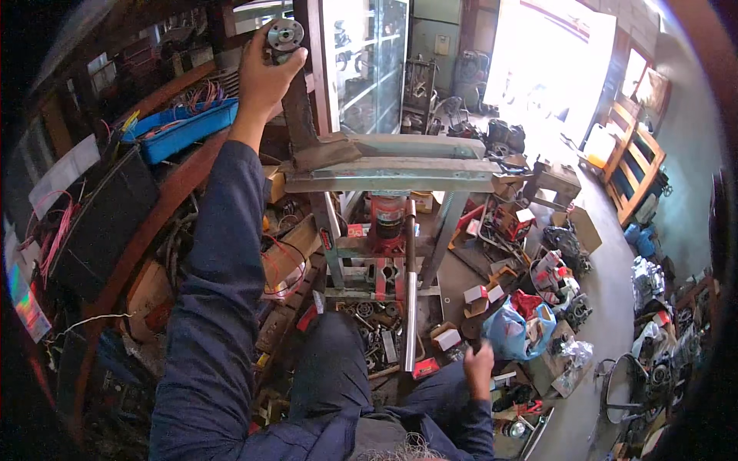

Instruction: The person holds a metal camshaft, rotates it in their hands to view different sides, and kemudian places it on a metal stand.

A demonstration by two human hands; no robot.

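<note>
My left hand [269, 77] is raised at the top left, closed on a silver round metal hub [286, 34] with bolt holes, against or beside a dark upright post [300, 115]. My right hand [478, 365] is low on the right, fingers curled round a small dark object I cannot make out. Before me stands a metal press frame [392, 184] with a red bottle jack [387, 223] under its top beams. A long steel bar handle [409, 307] angles down from the jack, left of my right hand.
A blue tray of wires [181, 127] rests on a left shelf. Boxes [446, 336], a blue plastic bag [511, 330] and metal parts crowd the floor around my legs. Wooden pallets [634, 161] lean on the right wall near a bright doorway [550, 77].
</note>
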